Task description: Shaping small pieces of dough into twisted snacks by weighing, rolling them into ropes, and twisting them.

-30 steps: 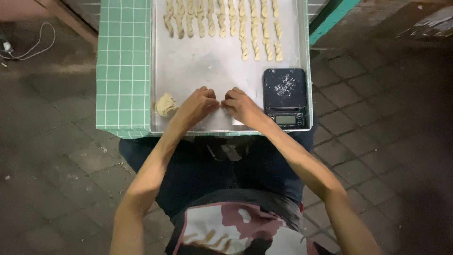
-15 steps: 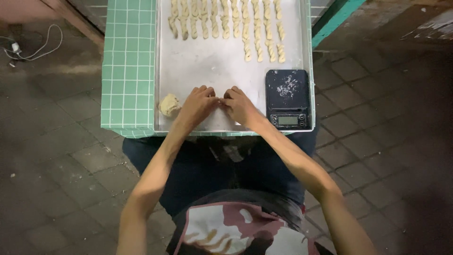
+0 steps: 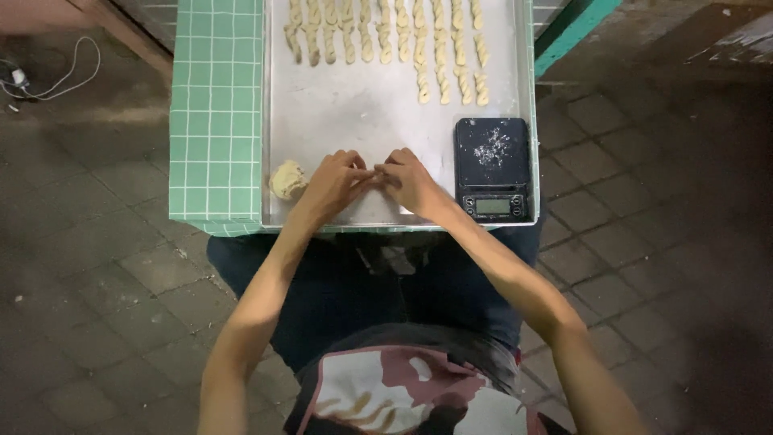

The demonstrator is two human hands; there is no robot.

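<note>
- Green-tiled table [image 3: 213, 121] on a dark brick floor, with a metal tray [image 3: 354, 121] on top.
- Left hand [image 3: 332, 184] and right hand [image 3: 412, 182] meet fingertip to fingertip near the tray's front edge, fingers curled down, pinching a small bit of dough that's mostly hidden.
- Both forearms angle in from the lap.
- Dough ball [image 3: 287, 179] just left of the left hand.
- Black kitchen scale [image 3: 493, 169] near the right hand.
- Twisted dough sticks [image 3: 386, 36] lined up at the far end.

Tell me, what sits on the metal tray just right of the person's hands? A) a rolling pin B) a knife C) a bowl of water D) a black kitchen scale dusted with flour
D: a black kitchen scale, flour specks on its platform, sits on the metal tray just beside the right hand.
</note>
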